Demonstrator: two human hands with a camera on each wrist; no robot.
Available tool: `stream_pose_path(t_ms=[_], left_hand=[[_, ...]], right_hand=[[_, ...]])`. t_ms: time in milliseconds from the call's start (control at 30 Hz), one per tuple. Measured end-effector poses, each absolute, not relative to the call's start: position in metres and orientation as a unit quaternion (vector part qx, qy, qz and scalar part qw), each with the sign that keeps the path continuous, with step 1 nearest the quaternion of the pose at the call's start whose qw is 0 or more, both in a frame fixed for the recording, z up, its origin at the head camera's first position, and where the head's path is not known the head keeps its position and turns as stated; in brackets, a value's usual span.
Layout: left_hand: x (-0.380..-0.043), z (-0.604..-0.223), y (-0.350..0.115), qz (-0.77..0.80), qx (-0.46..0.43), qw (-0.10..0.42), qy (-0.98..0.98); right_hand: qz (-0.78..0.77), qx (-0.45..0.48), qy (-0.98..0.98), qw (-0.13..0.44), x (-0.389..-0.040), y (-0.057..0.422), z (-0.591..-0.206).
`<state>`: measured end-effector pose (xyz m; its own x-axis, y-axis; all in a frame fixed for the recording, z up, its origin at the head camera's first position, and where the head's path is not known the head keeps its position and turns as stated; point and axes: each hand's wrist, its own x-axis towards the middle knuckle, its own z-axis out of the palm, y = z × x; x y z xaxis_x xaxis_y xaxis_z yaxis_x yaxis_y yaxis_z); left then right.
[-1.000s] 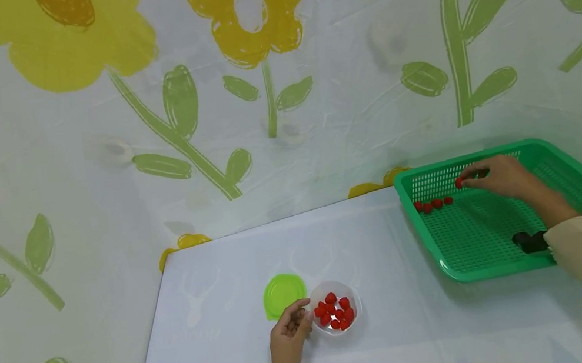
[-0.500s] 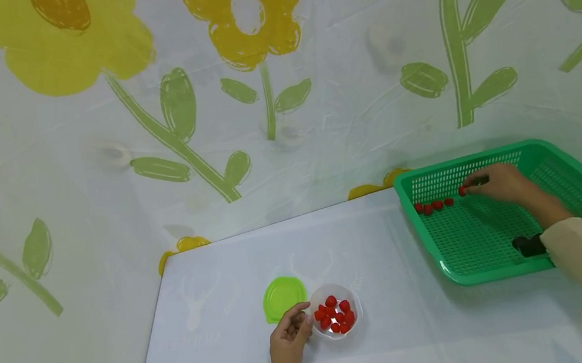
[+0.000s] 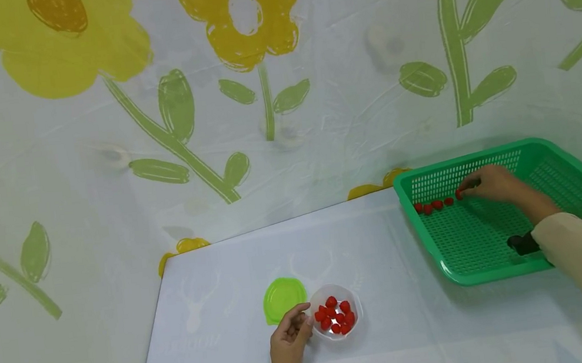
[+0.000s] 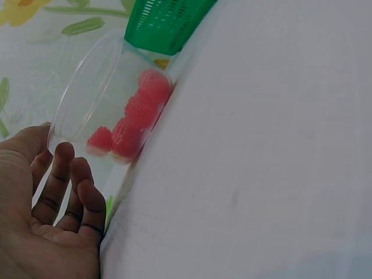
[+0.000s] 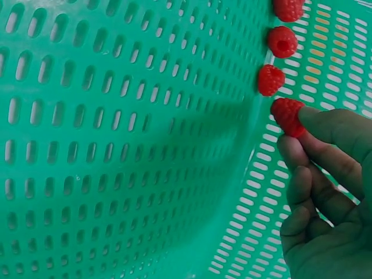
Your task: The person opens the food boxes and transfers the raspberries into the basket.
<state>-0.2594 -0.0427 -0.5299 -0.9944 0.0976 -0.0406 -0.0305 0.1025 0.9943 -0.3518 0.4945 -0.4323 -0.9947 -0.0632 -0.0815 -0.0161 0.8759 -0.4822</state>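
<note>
My right hand (image 3: pixel 493 184) pinches a red raspberry (image 5: pixel 288 116) between thumb and fingers, low inside the green basket (image 3: pixel 446 266). The berry sits at the end of a row of raspberries (image 5: pixel 283 42) along the basket's far wall. My left hand (image 3: pixel 288 338) holds the rim of a clear plastic tub (image 3: pixel 355 305) with thumb and fingertips; its other fingers curl loosely below. Several raspberries (image 4: pixel 141 110) lie on the tub's bottom.
A bright green lid (image 3: pixel 283 296) lies on the white-covered table (image 3: pixel 219 307), behind and left of the tub. A black object (image 3: pixel 522 243) shows by the right sleeve, over the basket's front side. A flower-patterned sheet (image 3: pixel 337 111) hangs behind the table.
My right hand has lowered with the raspberry and shifted slightly left, bringing it to the end of the row. The left hand stays at the tub.
</note>
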Motion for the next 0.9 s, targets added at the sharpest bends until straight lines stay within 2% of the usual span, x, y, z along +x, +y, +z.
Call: stream_pose_path(t_ms=[333, 600, 900], left_hand=[[-0.26, -0.531, -0.042, 0.671, 0.042, 0.035, 0.739], [-0.256, -0.534, -0.04, 0.673, 0.031, 0.048, 0.738], [-0.259, -0.532, -0.044, 0.653, 0.027, 0.043, 0.756]], right_hand=[[-0.244, -0.036, 0.967, 0.065, -0.355, 0.492, -0.436], [-0.235, -0.037, 0.969, 0.064, -0.354, 0.496, -0.44], [-0.243, -0.034, 0.968, 0.056, -0.348, 0.485, -0.417]])
